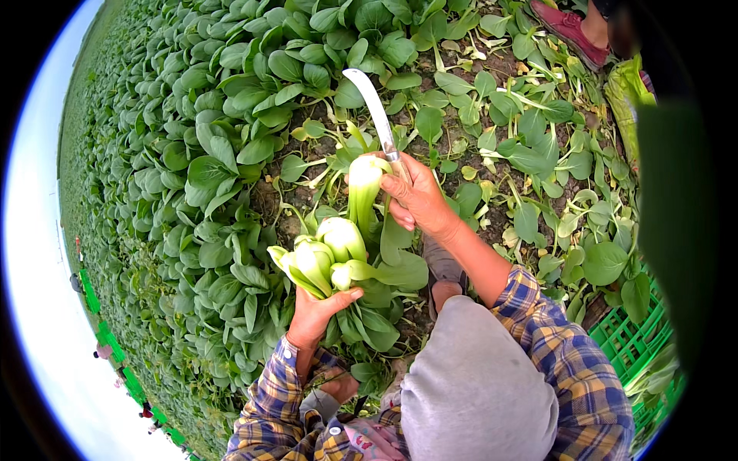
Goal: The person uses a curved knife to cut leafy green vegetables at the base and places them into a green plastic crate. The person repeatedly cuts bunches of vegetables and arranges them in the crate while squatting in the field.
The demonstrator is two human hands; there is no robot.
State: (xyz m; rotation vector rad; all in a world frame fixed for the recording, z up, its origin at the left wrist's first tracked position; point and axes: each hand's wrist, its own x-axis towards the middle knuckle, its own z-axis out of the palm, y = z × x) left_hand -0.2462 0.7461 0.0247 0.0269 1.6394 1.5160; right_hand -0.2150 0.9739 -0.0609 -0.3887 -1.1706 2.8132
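Several cut heads of bok choy (311, 262) are bunched in my left hand (316, 316), their pale bases upward and their leaves hanging below. My right hand (424, 199) grips the short handle of a harvesting knife (373, 106); its curved blade points up and away from me. Another bok choy head (363, 184) hangs base-up at the same hand, just beyond the bunch. The fingers behind that head are partly hidden.
Dense rows of growing bok choy (202, 104) fill the left and far side. Loose leaves (530, 150) litter the soil at right. A green plastic crate (631, 340) stands at lower right. Another person's red shoe (571, 31) is at upper right, near a yellow-green bag (625, 104).
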